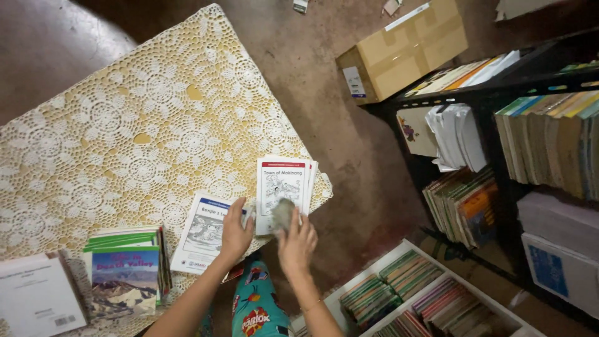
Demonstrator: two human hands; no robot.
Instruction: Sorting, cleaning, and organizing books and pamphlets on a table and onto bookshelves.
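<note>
My left hand (235, 234) rests flat on a white booklet with a line drawing on its cover (203, 232), near the table's front edge. My right hand (296, 243) holds a small grey cloth (282, 214) against the lower edge of a thin stack of white booklets (284, 186) beside it. Both stacks lie on a table covered with a cream lace cloth (143, 118).
A pile of green-edged books topped by a blue-covered book (125, 278) and a white book (37, 296) lie at the table's left front. A cardboard box (405, 47) sits on the floor. A black bookshelf (518, 143) stands right; a white tray of books (412, 293) lies below.
</note>
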